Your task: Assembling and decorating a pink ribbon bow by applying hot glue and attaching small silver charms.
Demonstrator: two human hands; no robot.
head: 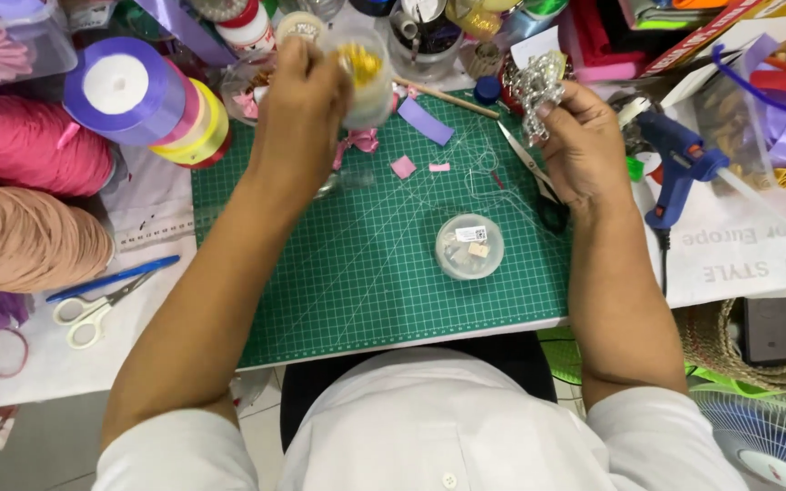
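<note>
Above the green mat [357,273]: both hands raised
Left grip [297,109]: wrapped shut around clear jar [361,77], upright
Right grip [579,145]: pinched on silvery trim [537,86], right of jar, apart

The left hand [297,100] wraps the clear jar [364,77], so the jar's near side and base are hidden, and the yellow bits inside are too blurred to tell apart. The silver beaded trim [539,86] disappears into the right hand [584,150]; its lower end cannot be seen. The scissors [529,168] on the green cutting mat [366,273] run under that wrist, handles mostly covered. The small round tub [469,245] holds pieces too small to identify. The pink thread cone [29,145] and tan thread cone [20,238] are cut off by the left edge, the fan [766,436] by the bottom right corner. The mat's far edge lies under clutter.
</note>
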